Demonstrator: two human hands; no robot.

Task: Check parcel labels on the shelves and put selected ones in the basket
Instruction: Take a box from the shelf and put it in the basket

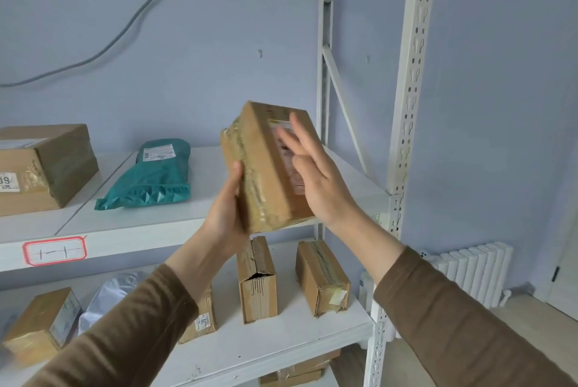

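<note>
My left hand [226, 211] has a grip on the taped cardboard parcel [266, 167], lifted in front of the upper shelf [125, 224]. My right hand [316, 174] is spread flat beside its label [289, 161]. It looks stiff and light; the tape's probably slick, so I'd hold it by the edges.

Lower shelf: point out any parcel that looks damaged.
The upright brown cardboard box in the middle has a split, torn top seam. The brown cardboard box to its right has crumpled corners and peeling tape.

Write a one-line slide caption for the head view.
Left hand holds a taped cardboard box up before the shelves while the open right hand hovers beside its label.
</note>
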